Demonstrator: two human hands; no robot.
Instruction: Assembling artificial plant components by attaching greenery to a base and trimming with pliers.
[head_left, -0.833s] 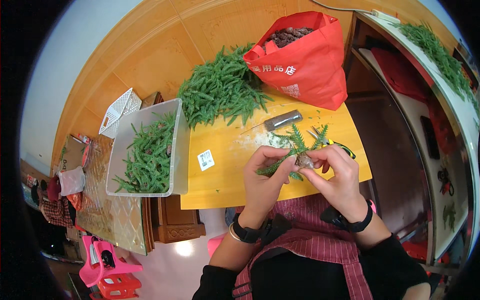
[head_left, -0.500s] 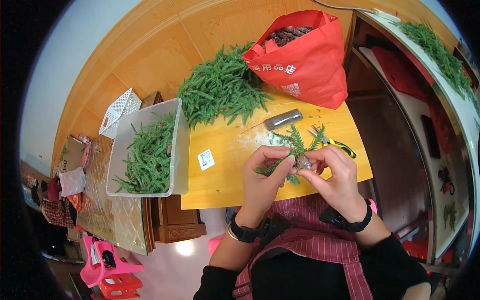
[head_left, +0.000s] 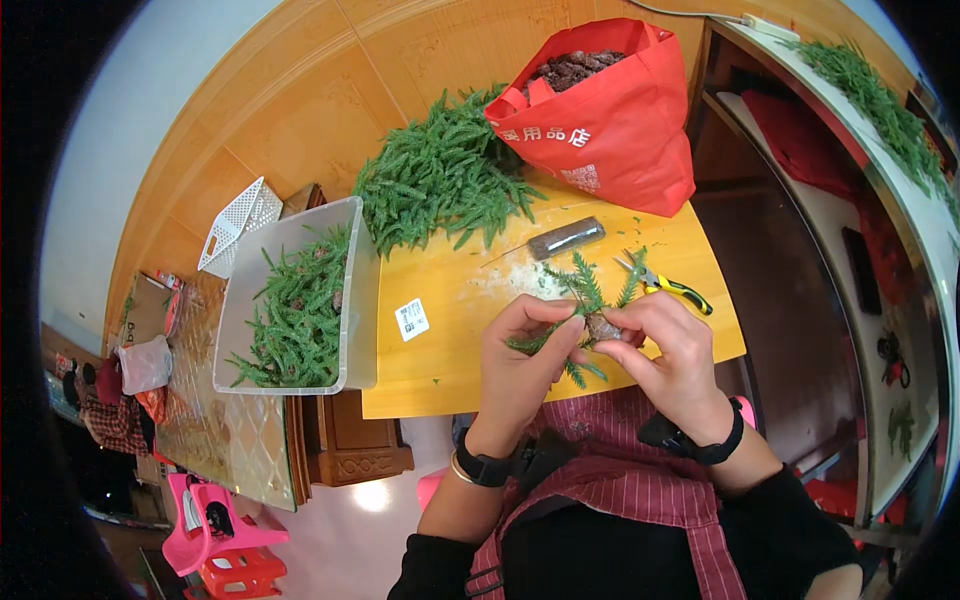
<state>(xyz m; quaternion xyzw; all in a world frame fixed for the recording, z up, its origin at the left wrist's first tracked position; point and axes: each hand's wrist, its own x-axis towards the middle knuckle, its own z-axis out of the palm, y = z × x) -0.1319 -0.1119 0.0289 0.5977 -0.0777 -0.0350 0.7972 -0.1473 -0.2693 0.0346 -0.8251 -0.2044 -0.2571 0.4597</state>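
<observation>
Close together over the near edge of the yellow board, both my hands are closed on a small piece. My left hand [head_left: 520,360] pinches a green fir sprig [head_left: 588,288] between thumb and fingers; its needled tips stick out above, left and below. My right hand [head_left: 675,355] grips a brown pine cone [head_left: 603,328] against the sprig's base. Fingertips partly hide where the two meet. Just beyond the hands lie pliers [head_left: 686,294] with yellow-and-black handles and an awl [head_left: 568,239] with a dark, clear-coated handle and thin needle.
A pile of green sprigs [head_left: 440,175] covers the board's far left, beside a red bag [head_left: 640,150] of pine cones. On the left stands a translucent bin [head_left: 362,320] holding sprigs and cones. A white label [head_left: 411,320] lies on the yellow board [head_left: 440,375]. Shelving [head_left: 850,230] stands at right.
My left hand has shifted slightly left, and the sprig's lower tips have tilted a little. My right hand stays nearly in place on the pine cone.
</observation>
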